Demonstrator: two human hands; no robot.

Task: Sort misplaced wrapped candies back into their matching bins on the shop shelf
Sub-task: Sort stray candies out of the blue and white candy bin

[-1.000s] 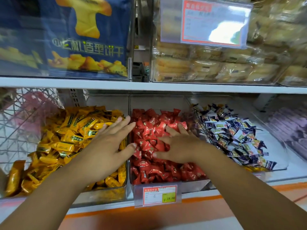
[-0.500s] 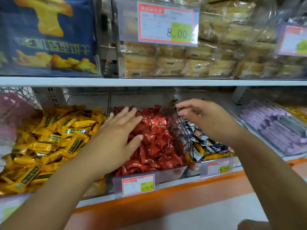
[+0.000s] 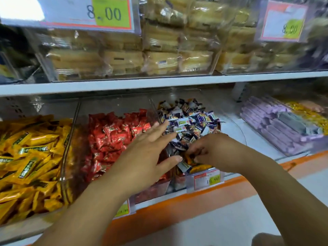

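Note:
Three clear bins stand side by side on the lower shelf: yellow wrapped candies (image 3: 30, 157) on the left, red wrapped candies (image 3: 115, 134) in the middle, and dark blue and white wrapped candies (image 3: 188, 119) on the right. My left hand (image 3: 150, 151) is spread flat, fingers apart, over the divider between the red and blue bins. My right hand (image 3: 209, 150) reaches into the front of the blue bin, fingers curled down among the wrappers, where some yellow-orange wrappers (image 3: 200, 167) lie. Whether it grips one is hidden by the fingers.
Purple wrapped bars (image 3: 276, 128) fill a bin at the far right. A price tag (image 3: 206, 180) hangs on the blue bin's front. The upper shelf (image 3: 159, 82) holds clear boxes of packed biscuits (image 3: 124, 57) close above the bins. An orange shelf edge (image 3: 177, 205) runs below.
The view has swung right and closer. My right hand has dropped from above the blue bin into its front. My left hand has slid right from the red candies toward the divider.

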